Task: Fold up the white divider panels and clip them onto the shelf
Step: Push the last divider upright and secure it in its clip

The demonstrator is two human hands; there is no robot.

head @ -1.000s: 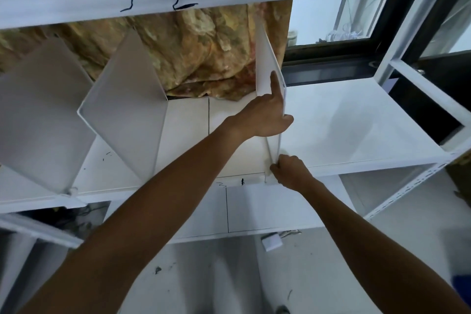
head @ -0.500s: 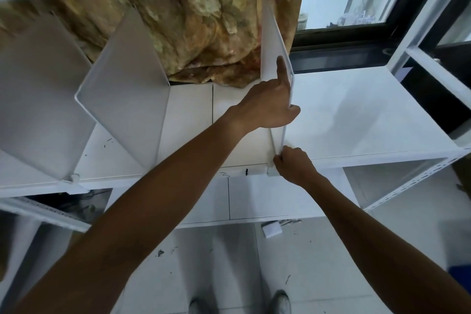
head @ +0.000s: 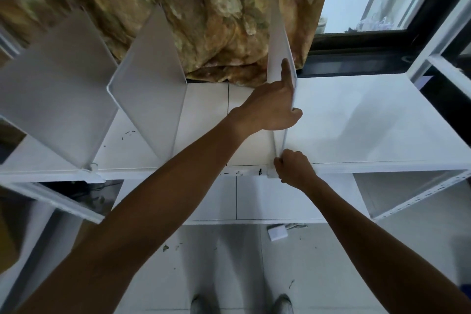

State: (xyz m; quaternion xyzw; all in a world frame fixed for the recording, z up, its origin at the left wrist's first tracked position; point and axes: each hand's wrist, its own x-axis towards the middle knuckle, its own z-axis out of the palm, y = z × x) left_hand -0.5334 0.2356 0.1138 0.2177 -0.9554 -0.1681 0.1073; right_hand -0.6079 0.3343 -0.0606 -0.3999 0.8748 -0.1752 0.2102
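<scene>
Divider panel (head: 277,41) upright on the shelf (head: 369,120), right of centre, near bottom corner at the shelf's front lip. Left hand (head: 270,107) clasped on the panel's near edge, forefinger laid up the left face, thumb hooked round to the right face. Right hand (head: 293,166) pinched tight on the near bottom corner, just at the lip; any clip hidden under the fingers, so cannot tell whether seated. Two more panels (head: 150,79) further left, standing on the same shelf. Patterned cloth (head: 216,33) hung at the far side.

Probably light, thin, somewhat springy sheet plastic, smooth-faced: likely to bow if pushed mid-face, likely to slide under a flat palm. Best held by the edges, low near the fold, pressing straight down at the corner over the lip.
</scene>
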